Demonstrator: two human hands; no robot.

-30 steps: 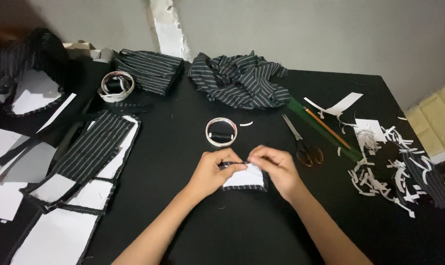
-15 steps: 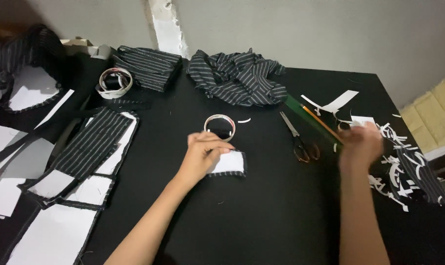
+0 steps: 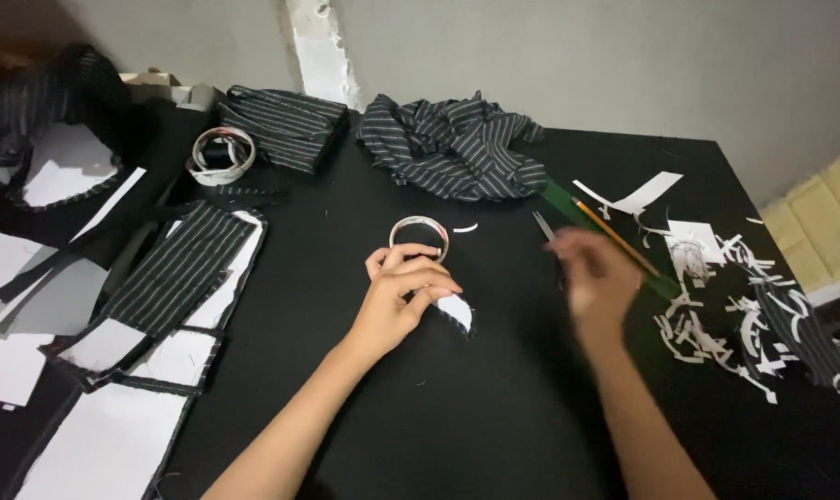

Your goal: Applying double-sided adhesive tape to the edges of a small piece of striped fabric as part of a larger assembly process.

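- The left hand lies curled over a small fabric piece on the black table, pinning it just below a tape roll
- The right hand is blurred over the scissors; I cannot tell its grip
- A pencil lies just beside it, paper scraps farther right

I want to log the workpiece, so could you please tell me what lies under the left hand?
A small white piece with a dark edge sticks out from under the left hand on the black table; the rest is covered.
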